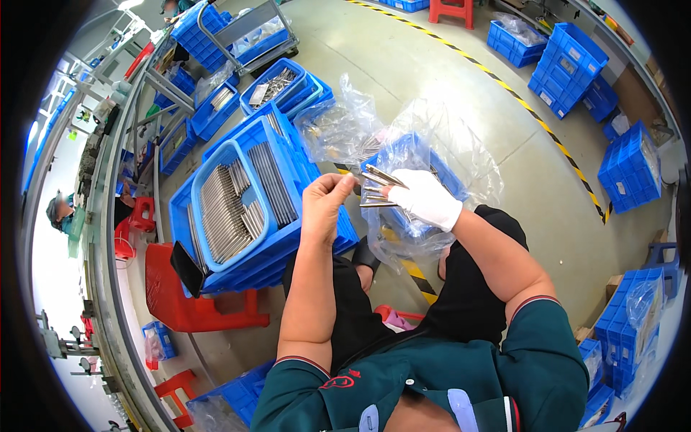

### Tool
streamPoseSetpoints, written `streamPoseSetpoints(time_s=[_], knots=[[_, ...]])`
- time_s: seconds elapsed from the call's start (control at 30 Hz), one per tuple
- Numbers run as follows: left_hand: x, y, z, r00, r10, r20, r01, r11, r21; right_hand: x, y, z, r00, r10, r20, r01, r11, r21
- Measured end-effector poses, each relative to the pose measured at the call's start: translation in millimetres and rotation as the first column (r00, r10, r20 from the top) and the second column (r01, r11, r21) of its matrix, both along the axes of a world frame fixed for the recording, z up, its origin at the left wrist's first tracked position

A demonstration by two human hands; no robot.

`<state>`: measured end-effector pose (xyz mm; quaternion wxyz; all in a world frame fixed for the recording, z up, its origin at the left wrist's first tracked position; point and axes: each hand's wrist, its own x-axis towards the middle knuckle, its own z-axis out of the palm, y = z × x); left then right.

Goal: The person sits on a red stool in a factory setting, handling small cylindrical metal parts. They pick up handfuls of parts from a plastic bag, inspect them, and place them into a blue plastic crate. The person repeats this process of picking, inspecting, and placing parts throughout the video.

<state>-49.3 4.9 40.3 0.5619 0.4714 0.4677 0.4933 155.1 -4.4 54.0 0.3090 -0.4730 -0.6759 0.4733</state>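
My right hand (425, 200), in a white glove, is closed around a small bunch of metal rods (378, 177) whose ends fan out to the left. A bare left hand (327, 201) of mine is held just left of them, thumb and fingertips pinched together; what they hold, if anything, I cannot make out. Below the rods a blue crate (440, 167) lined with a clear plastic bag (475, 155) stands between my knees. To my left, a light-blue tray (268, 209) filled with rows of similar metal rods (224, 216) sits on stacked blue crates (317, 241).
A red stool (169, 288) stands beside the stacked crates at left. Beyond them is a blue bin of metal parts (277, 86), and a trolley (248, 32) with crates. Blue crates (568, 68) are piled along the right side. Yellow-black tape (533, 108) crosses the floor.
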Motion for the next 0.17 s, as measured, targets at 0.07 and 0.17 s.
streamPoseSetpoints(time_s=[0.07,0.17], knots=[[-3.1,1.6,-2.3,0.999,0.004,0.046,-0.004,1.0,-0.01,2.7,1.2,1.8,0.996,0.031,-0.089,-0.043,0.988,-0.145],[-1.6,1.8,-8.1,0.988,-0.06,0.146,0.068,0.997,-0.046,2.2,2.8,0.7,0.989,0.088,-0.123,-0.117,0.959,-0.258]])
